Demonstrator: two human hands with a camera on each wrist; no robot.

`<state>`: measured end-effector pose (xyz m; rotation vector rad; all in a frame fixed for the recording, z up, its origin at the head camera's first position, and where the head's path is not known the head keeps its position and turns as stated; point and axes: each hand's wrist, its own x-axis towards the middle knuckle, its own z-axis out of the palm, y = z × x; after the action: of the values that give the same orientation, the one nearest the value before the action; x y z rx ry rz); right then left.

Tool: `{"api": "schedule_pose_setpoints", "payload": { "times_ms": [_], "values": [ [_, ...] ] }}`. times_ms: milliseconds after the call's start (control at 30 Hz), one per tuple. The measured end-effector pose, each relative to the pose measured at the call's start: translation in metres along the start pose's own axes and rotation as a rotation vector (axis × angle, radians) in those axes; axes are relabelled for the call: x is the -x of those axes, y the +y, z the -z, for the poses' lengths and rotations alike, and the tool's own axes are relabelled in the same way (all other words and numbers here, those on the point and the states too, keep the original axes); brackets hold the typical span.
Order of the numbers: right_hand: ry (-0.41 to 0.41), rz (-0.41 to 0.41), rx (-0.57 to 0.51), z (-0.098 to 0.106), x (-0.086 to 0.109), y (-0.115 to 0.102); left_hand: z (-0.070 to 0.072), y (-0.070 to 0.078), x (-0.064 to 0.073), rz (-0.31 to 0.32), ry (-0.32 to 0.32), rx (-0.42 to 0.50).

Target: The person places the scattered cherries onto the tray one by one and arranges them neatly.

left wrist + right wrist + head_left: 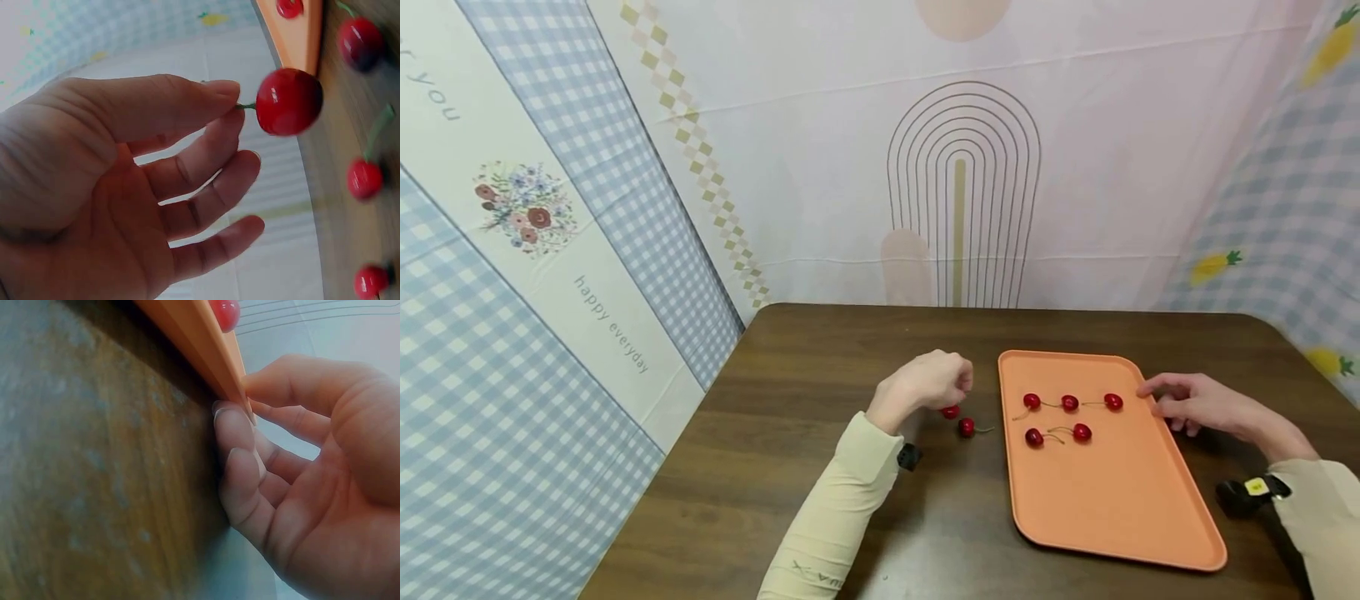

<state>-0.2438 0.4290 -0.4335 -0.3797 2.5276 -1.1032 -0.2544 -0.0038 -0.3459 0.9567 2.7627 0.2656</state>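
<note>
My left hand (928,379) pinches a red cherry (289,102) by its green stem between thumb and index finger, the other fingers loosely bent. Below it on the table lie several loose cherries, among them one with its stem pointing right (966,427); the left wrist view shows another cherry (365,178) with its stem up. To the right is an orange tray (1112,500) with several cherries (1082,432) in its far half. My right hand (1213,408) holds the tray's right rim, thumb on the edge and fingers bent against its outer side.
The dark wooden table (760,467) ends at a back edge against a patterned cloth (820,167). More checked cloth (647,167) hangs at the left. A black wrist strap (1243,497) sits at the right sleeve.
</note>
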Motion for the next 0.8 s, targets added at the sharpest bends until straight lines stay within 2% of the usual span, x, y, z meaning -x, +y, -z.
{"api": "schedule_pose_setpoints", "payload": {
  "times_ms": [233,400,667,800],
  "values": [
    [0.01,-0.003,-0.012,0.0,-0.001,0.003,0.0,0.025,-0.018,-0.111,0.075,0.022],
    [0.007,-0.012,-0.004,0.001,0.0,0.002,-0.001,0.047,-0.034,-0.144,0.098,0.036],
    [0.01,-0.022,-0.007,-0.001,0.001,0.0,-0.007,0.088,-0.06,-0.195,0.025,0.033],
    [0.01,-0.025,-0.005,0.0,0.0,0.0,-0.011,0.108,-0.073,-0.188,-0.011,-0.002]
  ]
}}
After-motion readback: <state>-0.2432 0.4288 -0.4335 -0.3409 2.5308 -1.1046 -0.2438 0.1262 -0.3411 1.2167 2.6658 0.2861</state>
